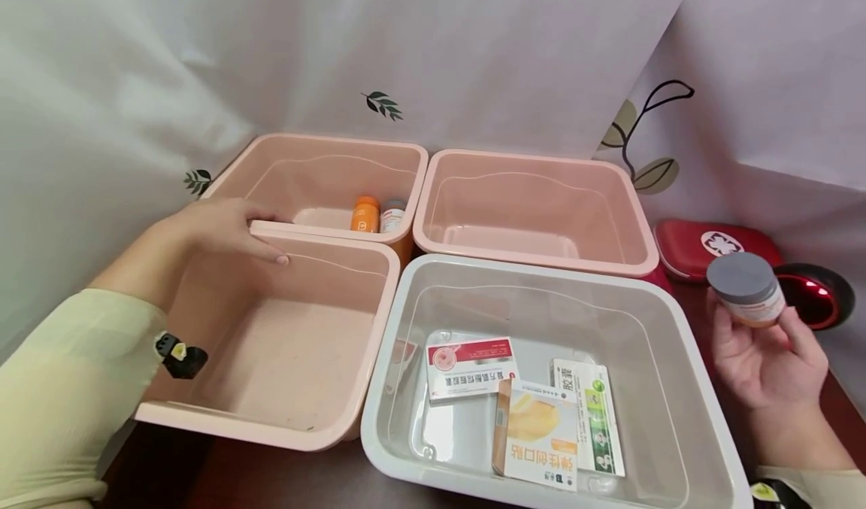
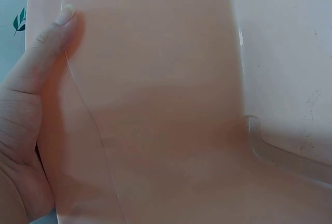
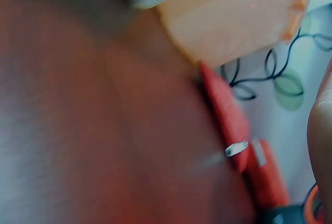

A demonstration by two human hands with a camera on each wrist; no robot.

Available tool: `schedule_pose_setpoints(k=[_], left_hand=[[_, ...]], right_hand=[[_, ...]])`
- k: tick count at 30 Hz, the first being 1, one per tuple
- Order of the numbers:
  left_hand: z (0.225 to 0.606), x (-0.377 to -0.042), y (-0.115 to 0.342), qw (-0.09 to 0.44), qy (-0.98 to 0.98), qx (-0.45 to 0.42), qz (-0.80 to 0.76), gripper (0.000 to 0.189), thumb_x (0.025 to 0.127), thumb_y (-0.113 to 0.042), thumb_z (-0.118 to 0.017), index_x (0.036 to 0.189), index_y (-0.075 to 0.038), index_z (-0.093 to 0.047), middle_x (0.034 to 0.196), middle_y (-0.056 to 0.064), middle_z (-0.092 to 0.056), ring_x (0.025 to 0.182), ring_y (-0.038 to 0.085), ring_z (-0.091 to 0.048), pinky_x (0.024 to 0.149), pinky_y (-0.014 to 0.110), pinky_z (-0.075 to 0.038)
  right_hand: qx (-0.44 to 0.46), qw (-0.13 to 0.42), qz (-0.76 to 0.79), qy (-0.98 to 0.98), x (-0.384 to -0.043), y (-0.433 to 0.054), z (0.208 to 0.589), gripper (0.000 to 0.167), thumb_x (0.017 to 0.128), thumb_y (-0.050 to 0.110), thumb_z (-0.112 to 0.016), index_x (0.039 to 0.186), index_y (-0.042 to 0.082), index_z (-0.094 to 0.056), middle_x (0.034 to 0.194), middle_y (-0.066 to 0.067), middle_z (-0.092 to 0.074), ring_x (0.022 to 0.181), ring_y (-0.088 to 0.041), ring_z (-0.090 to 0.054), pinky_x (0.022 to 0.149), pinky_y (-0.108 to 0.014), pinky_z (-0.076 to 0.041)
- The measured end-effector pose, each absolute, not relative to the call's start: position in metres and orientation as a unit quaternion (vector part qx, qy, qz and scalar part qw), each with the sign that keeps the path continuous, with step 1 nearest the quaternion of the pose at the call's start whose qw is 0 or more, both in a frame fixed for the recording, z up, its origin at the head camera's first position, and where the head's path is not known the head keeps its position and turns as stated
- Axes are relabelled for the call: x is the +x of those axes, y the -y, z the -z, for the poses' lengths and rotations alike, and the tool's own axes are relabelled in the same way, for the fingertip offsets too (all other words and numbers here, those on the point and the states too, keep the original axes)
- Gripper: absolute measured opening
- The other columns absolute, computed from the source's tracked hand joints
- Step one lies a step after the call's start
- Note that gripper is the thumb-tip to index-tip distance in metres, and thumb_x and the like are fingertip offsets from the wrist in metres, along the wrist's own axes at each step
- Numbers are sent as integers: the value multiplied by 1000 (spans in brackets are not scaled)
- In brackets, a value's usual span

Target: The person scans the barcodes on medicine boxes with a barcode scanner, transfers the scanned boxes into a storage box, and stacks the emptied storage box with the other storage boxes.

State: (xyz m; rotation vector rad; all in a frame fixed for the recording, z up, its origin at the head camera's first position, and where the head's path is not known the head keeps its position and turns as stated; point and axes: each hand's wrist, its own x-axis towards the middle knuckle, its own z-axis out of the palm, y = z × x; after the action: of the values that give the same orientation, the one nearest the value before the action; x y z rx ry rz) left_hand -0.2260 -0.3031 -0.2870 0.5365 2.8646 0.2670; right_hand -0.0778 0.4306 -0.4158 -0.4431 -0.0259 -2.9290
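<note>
Gray bin [image 1: 595,321] open above; rim [image 1: 700,381] between boxes [image 1: 467,366] and right fingers [image 1: 722,334].

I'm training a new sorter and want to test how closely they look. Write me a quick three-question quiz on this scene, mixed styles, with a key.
1. What does the right hand hold?
A) a red case
B) a grey-lidded jar
C) a yellow box

2. True or false: the left hand holds a cardboard box.

3. Fill in, as seen in the head view: the orange bottle sits in the far-____ pink bin.

Key:
1. B
2. False; its thumb lies against the inner wall of the near-left pink bin.
3. left
</note>
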Motion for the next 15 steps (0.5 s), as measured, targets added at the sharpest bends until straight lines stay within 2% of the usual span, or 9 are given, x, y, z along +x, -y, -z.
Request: schedule_pose_setpoints(k=[4, 7, 10, 12, 15], left_hand=[[287, -226, 304, 104, -974, 180, -88, 77, 78, -56, -92, 138, -13, -72, 110, 2, -75, 97, 22, -65, 88, 52, -50], [288, -227, 305, 106, -974, 179, -89, 77, 78, -57, -92, 138, -13, -72, 110, 2, -75, 96, 22, -65, 87, 52, -50], [289, -228, 305, 108, -974, 178, -89, 77, 78, -58, -91, 138, -14, -72, 110, 1, -75, 97, 21, -65, 87, 52, -50], [288, -228, 305, 108, -974, 178, -89, 76, 78, -58, -91, 138, -15, -72, 109, 1, -75, 97, 21, -65, 87, 52, -50], [288, -227, 305, 108, -974, 180, -89, 76, 78, -58, -91, 138, -15, -72, 109, 0, -75, 96, 21, -65, 87, 52, -50]], right_hand=[[-194, 111, 974, -18, -89, -426, 390, 57, 109, 26, -30, 159, -1, -39, 154, -33, -45, 139, -61, -45, 116, -59, -39], [-232, 132, 962, -58, -99, -420, 367, 54, 109, 24, -26, 143, -10, -51, 143, -35, -53, 131, -57, -55, 119, -56, -36], [-291, 143, 940, -103, -110, -407, 342, 49, 108, 16, -23, 129, -17, -53, 143, -34, -56, 130, -51, -57, 123, -52, -31], [-334, 151, 921, -134, -117, -395, 324, 48, 107, 10, -23, 133, -17, -53, 146, -34, -54, 132, -47, -56, 123, -49, -30], [-390, 166, 888, -178, -128, -378, 301, 51, 106, 3, -23, 148, -18, -43, 148, -37, -50, 134, -46, -55, 122, -47, -33]])
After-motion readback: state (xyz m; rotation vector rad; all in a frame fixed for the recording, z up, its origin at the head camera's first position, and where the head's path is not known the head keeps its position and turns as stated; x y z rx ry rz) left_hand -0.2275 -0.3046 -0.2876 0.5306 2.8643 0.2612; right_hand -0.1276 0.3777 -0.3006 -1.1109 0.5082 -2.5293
